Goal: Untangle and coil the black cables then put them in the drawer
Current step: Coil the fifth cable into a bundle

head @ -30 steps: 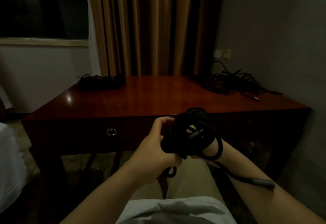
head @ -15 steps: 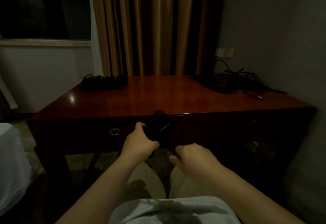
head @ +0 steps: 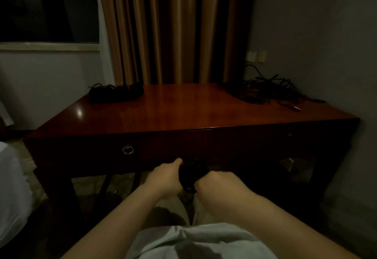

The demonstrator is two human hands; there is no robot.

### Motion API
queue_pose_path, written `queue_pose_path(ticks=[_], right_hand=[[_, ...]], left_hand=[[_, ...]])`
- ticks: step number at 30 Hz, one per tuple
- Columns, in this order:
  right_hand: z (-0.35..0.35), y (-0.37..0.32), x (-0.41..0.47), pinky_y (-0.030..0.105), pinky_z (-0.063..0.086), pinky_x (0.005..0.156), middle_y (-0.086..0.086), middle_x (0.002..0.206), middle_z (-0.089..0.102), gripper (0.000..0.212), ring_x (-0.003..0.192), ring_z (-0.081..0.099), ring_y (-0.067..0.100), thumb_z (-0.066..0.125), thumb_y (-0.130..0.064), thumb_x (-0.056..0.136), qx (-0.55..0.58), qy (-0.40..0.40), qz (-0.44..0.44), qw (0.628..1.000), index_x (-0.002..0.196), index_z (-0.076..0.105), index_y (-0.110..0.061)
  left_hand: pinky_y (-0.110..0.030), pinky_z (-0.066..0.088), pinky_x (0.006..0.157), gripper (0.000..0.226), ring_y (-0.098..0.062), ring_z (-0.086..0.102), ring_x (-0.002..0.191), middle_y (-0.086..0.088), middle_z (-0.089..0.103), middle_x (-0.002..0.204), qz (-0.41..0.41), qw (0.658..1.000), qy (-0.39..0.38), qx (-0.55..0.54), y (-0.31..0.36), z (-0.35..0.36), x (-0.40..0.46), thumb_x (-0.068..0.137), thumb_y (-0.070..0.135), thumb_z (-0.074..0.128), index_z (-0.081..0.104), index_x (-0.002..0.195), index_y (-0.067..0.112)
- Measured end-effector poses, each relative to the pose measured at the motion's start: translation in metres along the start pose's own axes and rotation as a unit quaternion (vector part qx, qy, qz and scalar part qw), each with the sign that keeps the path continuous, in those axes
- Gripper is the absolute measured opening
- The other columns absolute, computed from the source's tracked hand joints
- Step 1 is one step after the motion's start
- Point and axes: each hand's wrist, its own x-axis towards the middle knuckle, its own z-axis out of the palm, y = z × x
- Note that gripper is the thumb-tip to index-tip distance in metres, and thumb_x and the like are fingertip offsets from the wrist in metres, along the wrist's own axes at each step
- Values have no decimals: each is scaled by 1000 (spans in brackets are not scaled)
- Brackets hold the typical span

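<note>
A small black coiled cable (head: 192, 175) sits between my two hands, low in front of the desk's drawer front (head: 173, 146). My left hand (head: 165, 179) grips the coil's left side, thumb on top. My right hand (head: 216, 185) holds its right side with fingers curled. A tangled heap of black cables (head: 263, 91) lies at the desk's back right. Coiled black cables (head: 116, 93) lie in a row at the back left. The drawer looks closed, its ring pull (head: 128, 150) hanging left of my hands.
The red-brown wooden desk (head: 183, 111) stands against brown curtains (head: 173, 28) and a grey wall on the right. A loose plug end (head: 296, 108) lies near the desk's right edge. Something white (head: 12, 193) fills the left edge.
The coil came off my right wrist and dropped from chest height to below the desk edge. My right hand, which had let go, has closed onto the coil again.
</note>
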Motion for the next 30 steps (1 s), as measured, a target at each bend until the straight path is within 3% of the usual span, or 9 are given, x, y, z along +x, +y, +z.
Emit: queue_pose_path(ticks=[3,5,8,10,14,19,23,26,30], right_hand=[[-28,30,-7,31,46,68,2,95,64,24,86,60,18,48,-30,97,88,-4,-70,994,104,64,-14],[-37,60,-8,26,46,63,-3,81,61,17,69,57,13,54,-30,94,251,-42,-97,962,95,66,-17],[-26,87,-9,20,37,47,-5,66,54,9,51,45,8,58,-22,88,563,-78,-110,815,83,65,-25],[-13,88,-8,19,45,55,-7,70,60,10,60,55,7,61,-22,82,685,-54,-132,715,79,68,-28],[7,64,-12,15,45,51,-8,64,65,12,54,58,4,68,-35,79,822,41,-159,546,72,73,-28],[18,41,-13,15,25,42,-9,51,48,16,42,37,2,72,-33,72,909,79,-119,391,76,69,-19],[21,29,-3,14,27,35,-6,45,47,17,35,38,3,43,-11,93,899,161,51,404,81,55,-10],[15,23,-1,15,34,34,-5,47,58,27,36,49,3,38,-5,96,873,193,114,432,84,61,-10],[7,20,-3,17,40,37,-1,60,66,21,43,59,5,43,-8,96,855,221,143,447,94,65,-8]], left_hand=[[-34,49,67,42,-14,53,78,6,56,94,107,979,-121,123,13,-11,-19,83,18,62,46,121,27],[-30,50,66,48,-13,58,79,5,60,95,151,970,-188,40,21,-22,-32,80,10,65,48,121,25],[-20,47,61,44,-6,57,73,6,57,90,175,946,-234,-143,33,-40,-50,78,0,67,50,114,18],[-16,48,62,52,-1,57,73,6,56,93,185,917,-259,-240,40,-45,-58,78,-5,66,46,112,28],[-23,52,80,67,-9,65,97,0,63,111,172,854,-197,-449,42,-34,-62,68,3,70,45,123,31],[-29,50,55,74,-22,65,68,-12,67,83,109,742,-134,-648,36,-10,-55,46,4,67,51,119,6],[-32,55,61,53,-21,68,74,-14,59,106,66,721,-51,-688,41,0,-58,72,2,70,45,117,14],[-23,55,68,38,-6,68,80,-2,55,109,82,790,52,-605,51,7,-63,89,0,58,41,108,27],[-20,48,84,44,-2,53,104,20,40,117,138,886,153,-415,53,8,-63,85,29,62,31,105,53]])
